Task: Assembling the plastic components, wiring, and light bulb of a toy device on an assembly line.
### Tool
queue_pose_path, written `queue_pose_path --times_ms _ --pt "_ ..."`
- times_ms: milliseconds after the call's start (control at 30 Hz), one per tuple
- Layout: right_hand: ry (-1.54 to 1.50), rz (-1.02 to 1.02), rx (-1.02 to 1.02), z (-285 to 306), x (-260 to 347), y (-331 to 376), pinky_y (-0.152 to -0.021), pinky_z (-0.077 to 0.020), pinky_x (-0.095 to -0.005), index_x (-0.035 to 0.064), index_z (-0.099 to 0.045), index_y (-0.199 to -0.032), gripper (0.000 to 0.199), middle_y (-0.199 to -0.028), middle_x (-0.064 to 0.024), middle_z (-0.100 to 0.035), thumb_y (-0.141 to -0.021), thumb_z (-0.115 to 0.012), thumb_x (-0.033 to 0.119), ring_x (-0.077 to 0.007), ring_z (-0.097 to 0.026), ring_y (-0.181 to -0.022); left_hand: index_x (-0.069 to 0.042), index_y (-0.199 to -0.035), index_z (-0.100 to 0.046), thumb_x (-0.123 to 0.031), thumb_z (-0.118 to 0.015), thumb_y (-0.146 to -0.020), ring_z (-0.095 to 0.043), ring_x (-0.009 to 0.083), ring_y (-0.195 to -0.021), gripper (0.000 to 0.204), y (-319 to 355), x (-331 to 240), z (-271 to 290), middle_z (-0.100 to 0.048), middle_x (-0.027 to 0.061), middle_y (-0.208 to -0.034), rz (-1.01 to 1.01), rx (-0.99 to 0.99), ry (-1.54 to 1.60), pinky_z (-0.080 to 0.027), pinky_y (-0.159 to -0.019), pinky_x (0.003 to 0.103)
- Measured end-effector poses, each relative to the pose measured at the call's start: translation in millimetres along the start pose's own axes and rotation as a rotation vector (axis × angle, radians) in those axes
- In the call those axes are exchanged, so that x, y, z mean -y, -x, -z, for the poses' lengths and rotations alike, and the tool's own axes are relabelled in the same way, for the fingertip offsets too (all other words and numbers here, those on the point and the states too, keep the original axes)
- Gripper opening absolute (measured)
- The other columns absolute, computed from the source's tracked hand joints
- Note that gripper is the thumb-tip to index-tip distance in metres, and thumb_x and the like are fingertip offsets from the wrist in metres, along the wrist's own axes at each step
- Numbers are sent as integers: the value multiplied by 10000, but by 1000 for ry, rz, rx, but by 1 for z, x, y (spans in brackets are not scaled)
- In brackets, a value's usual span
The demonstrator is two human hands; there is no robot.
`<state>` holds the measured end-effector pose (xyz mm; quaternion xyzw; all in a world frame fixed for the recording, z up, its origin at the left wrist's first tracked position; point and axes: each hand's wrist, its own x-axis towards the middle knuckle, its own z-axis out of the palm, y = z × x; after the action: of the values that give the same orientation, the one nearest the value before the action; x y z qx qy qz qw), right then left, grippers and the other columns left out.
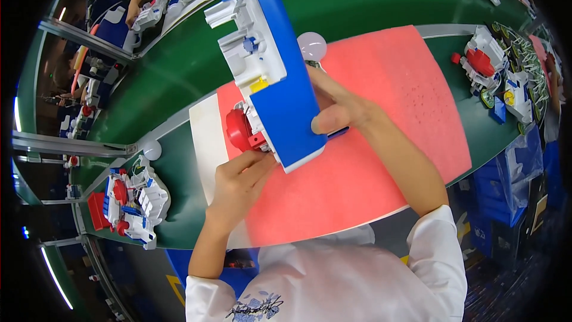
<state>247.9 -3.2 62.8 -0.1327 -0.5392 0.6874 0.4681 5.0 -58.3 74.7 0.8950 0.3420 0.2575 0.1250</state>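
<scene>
A tall blue-and-white plastic housing [286, 83] is held up, tilted, over the pink mat. Its white inner side has moulded recesses, a small blue part and a yellow part [259, 85]. Low on its left side sits a round red part [238, 130]. My right hand [339, 107] grips the housing from the right, thumb on the blue face and the other fingers mostly behind it. At the lower end, my left hand [241, 182] is closed against the edge just below the red part, its fingertips partly hidden. A white ball [311, 46] shows behind the housing.
The pink mat [411, 107] lies on a green table [185, 203]. Similar white, blue and red assemblies [137, 200] stand at left, with more beside coiled wires [530, 71] at right. Beyond a metal rail [173, 124] runs a green surface; another person's hand [132, 15] touches an assembly there.
</scene>
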Motion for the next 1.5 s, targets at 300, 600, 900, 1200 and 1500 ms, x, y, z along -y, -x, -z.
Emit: queue_pose_path --times_ms 300,600,900,1200,1500 --pt "30 -33 18 -8 5 1 -1114 -351 -394 69 -148 -1590 1123 -1392 -147 -443 -701 -803 269 -279 -452 -1287 3 -941 -733 24 -762 -769 -677 226 -654 175 18 6 -23 -674 105 -814 -115 -233 -119 -552 -538 302" --pt "-61 -70 -44 2 -14 1 -1101 -394 -402 26 -206 -1552 1043 -1475 -176 -408 -727 -708 421 -283 -441 -1346 27 -956 -732 51 -782 -760 -646 199 -616 204 19 -11 -36 -654 100 -786 -40 -362 -78 -530 -522 291" --pt "-34 -132 -95 6 -20 8 -1100 -400 -401 26 -218 -1550 1155 -1496 -179 -385 -635 -747 492 -296 -434 -1355 39 -979 -727 63 -773 -768 -605 194 -580 218 32 -4 -54 -634 105 -780 -38 -446 -67 -485 -485 309" --pt "-43 -123 -118 6 -20 11 -1091 -424 -408 50 -142 -1566 1206 -1484 -158 -384 -652 -783 509 -270 -433 -1351 19 -980 -712 3 -745 -801 -647 261 -613 183 0 -34 -9 -646 118 -810 72 -82 -145 -513 -514 337" --pt "-28 -105 -88 3 -17 10 -1089 -425 -401 33 -170 -1556 1158 -1469 -158 -397 -667 -760 484 -265 -449 -1333 -12 -1128 -691 -29 -708 -793 -613 194 -661 336 11 -10 -29 -574 70 -775 -2 -85 -215 -502 -498 330"
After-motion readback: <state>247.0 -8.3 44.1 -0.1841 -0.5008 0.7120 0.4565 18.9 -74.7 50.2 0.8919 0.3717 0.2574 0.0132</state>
